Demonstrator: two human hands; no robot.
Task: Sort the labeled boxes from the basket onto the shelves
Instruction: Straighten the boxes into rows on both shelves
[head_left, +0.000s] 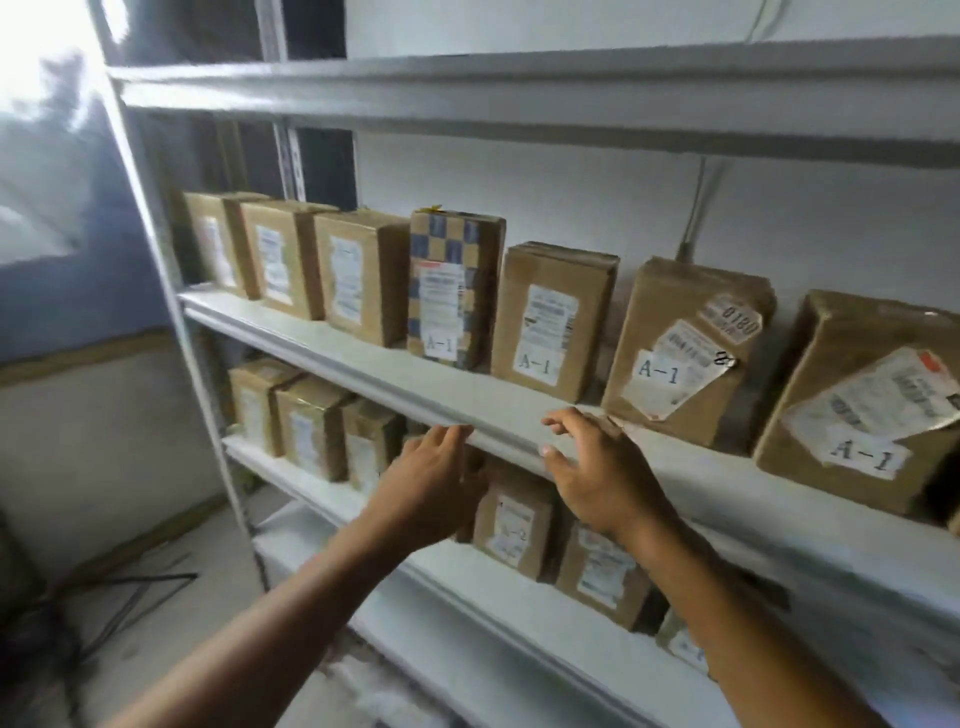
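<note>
Boxes above your hands: a row of taped cardboard boxes stands on the A-1 shelf (363, 358), just beyond your fingertips; from your right hand outward you have the box with the peeling labels (685, 348), tilted and marked A-1, and the plain A-1 box (553, 319) upright just left of it.
Further along: the checkered box (454, 288), also A-1, stands above your left hand; three more brown boxes (291, 260) run on to the left, their labels too blurred to read.
Far right: a large tilted A-1 box (862, 405) sits well to the right of your right hand.
Boxes below your hands: on the lower shelf (291, 475), the A-2 box (511, 519) shows between your two wrists, with others either side.
Left hand (434, 486): open, fingers spread, reaching up to the front lip of the A-1 shelf; holding nothing.
Right hand (597, 467): open, palm down, fingers over the same lip, thumb on its edge; empty.
Hands together: apart, side by side.
Frame: a white upright post (171, 291) stands left of your left arm.
</note>
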